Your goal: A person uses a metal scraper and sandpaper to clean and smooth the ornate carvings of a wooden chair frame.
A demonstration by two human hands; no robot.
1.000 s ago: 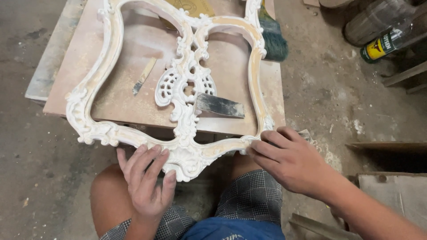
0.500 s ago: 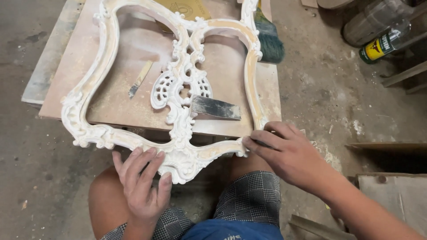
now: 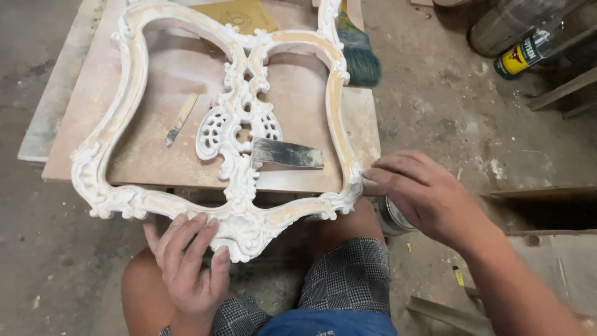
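While the carved white frame overhangs the bench's near edge above your knees, your left hand lies flat against its bottom scroll and your right hand pinches its right corner; bare floor opens either side.

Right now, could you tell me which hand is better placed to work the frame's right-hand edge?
Right. The right hand has its fingertips on the white carved frame there, while the left hand steadies the bottom ornament.
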